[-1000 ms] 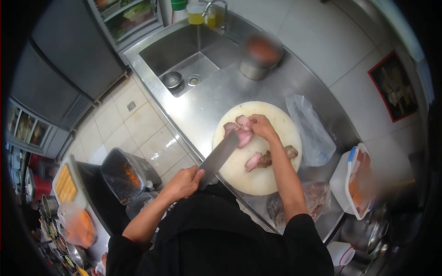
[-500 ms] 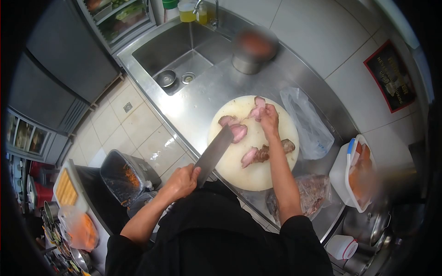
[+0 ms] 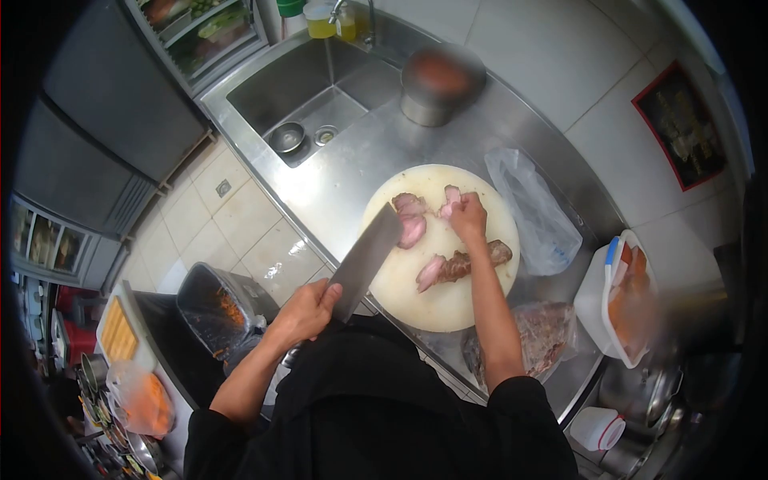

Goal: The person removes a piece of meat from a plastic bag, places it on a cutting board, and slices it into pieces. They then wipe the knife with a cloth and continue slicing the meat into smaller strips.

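Observation:
My left hand [image 3: 310,310] is wrapped round the handle of a broad cleaver [image 3: 367,263], its blade slanting up over the edge of a round white cutting board [image 3: 384,297]. The blade's tip is beside some pink meat slices [image 3: 411,230] lying on the board. My right hand [image 3: 469,218] pinches another slice of meat [image 3: 451,198] near the board's far side. A longer browned piece of meat [image 3: 457,266], with a pink cut end, lies nearer to me and partly under my right forearm.
A clear plastic bag [image 3: 534,212] lies right of the board. Bagged meat [image 3: 544,340] sits near the counter's front edge, beside a white tub [image 3: 596,300]. A metal pot [image 3: 429,111] and a sink [image 3: 268,104] are further back. A lined bin [image 3: 204,308] stands at left.
The upper slice at the cleaver's tip has shifted right, closer to the other pieces. My right hand has moved slightly down with its slice; the cleaver has shifted slightly left.

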A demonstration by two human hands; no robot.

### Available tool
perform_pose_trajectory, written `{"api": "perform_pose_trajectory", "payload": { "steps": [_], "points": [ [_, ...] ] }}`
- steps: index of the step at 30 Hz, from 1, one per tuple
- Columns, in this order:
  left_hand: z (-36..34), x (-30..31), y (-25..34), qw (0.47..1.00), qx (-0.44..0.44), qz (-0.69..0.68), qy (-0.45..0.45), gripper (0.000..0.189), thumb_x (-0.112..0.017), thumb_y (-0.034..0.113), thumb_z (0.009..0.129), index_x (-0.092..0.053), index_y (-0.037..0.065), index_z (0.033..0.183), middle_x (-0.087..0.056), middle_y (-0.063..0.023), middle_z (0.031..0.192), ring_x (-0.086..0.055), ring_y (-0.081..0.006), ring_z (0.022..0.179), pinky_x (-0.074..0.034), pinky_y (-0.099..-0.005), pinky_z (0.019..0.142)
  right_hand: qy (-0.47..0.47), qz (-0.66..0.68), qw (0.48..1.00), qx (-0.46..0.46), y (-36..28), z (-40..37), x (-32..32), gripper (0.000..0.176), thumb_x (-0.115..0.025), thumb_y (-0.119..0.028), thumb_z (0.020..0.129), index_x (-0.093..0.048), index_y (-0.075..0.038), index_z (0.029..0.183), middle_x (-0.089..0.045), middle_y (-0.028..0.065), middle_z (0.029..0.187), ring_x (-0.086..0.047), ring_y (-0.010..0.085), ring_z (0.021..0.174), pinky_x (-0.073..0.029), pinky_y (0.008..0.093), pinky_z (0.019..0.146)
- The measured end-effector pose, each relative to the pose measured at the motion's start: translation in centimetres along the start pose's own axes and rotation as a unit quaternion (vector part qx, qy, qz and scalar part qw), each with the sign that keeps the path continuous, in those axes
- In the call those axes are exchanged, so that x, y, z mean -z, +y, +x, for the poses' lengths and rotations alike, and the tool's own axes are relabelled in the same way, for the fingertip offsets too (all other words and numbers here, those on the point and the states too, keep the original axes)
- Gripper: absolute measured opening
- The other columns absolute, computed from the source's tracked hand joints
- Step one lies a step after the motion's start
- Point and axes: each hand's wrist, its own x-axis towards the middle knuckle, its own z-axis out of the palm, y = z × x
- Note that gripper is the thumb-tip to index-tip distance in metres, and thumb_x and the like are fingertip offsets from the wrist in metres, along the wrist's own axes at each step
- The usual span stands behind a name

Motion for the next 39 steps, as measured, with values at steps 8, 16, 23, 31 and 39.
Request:
{"api": "perform_pose_trajectory", "payload": {
  "steps": [8,16,23,31,39],
  "points": [
    [1.2,1.3,0.2,0.997,0.0,0.007,0.078,0.045,-0.046,0.035,0.103,-0.054,-0.005,0.085,-0.054,-0.0145,0.057,-0.055,-0.0224,0.041,-0.044,-0.0386,0.045,-0.174,-0.094,0.947,0.253,-1.1,0.5,-0.8,0.02,-0.066,-0.002,0.076,-0.072,-0.002,0.095,-0.065,0.019,0.094,-0.063,0.0358,0.092,-0.045,0.044,0.09],
    [3.0,0.5,1.6,0.994,-0.062,0.015,0.088,0.047,-0.046,0.038,0.104,-0.051,-0.004,0.083,-0.046,-0.0084,0.051,-0.048,-0.0166,0.037,-0.039,-0.0361,0.04,-0.189,-0.017,0.938,0.29,-1.4,-0.4,-2.0,0.019,-0.064,-0.006,0.081,-0.075,-0.009,0.096,-0.068,0.0149,0.088,-0.066,0.034,0.085,-0.051,0.0418,0.077],
    [5.0,-0.1,-0.3,0.984,-0.088,0.105,0.111,0.042,-0.046,0.032,0.103,-0.055,-0.006,0.088,-0.054,-0.0209,0.061,-0.056,-0.0327,0.05,-0.044,-0.0448,0.053,-0.148,-0.197,0.935,0.255,-1.2,-1.4,-1.7,0.012,-0.065,-0.016,0.083,-0.068,-0.009,0.093,-0.066,0.0131,0.077,-0.064,0.0331,0.078,-0.049,0.0438,0.073],
    [2.4,0.9,0.1,0.991,-0.046,-0.002,0.126,0.047,-0.047,0.038,0.103,-0.05,-0.002,0.08,-0.042,-0.0046,0.051,-0.044,-0.0133,0.037,-0.036,-0.0333,0.038,-0.211,-0.103,0.909,0.345,-4.1,-3.0,0.0,0.035,-0.067,-0.017,0.076,-0.063,-0.008,0.109,-0.06,0.0162,0.101,-0.058,0.0344,0.102,-0.046,0.0447,0.089],
    [0.3,0.8,-2.0,0.986,0.019,-0.071,0.151,0.049,-0.047,0.041,0.103,-0.05,-0.001,0.078,-0.041,-0.0008,0.051,-0.042,-0.0108,0.037,-0.035,-0.03,0.037,-0.279,-0.097,0.934,0.199,-4.8,-3.9,-0.2,0.05,-0.077,-0.016,0.071,-0.057,-0.004,0.115,-0.055,0.0187,0.105,-0.058,0.0354,0.102,-0.047,0.0398,0.089]
  ]
}}
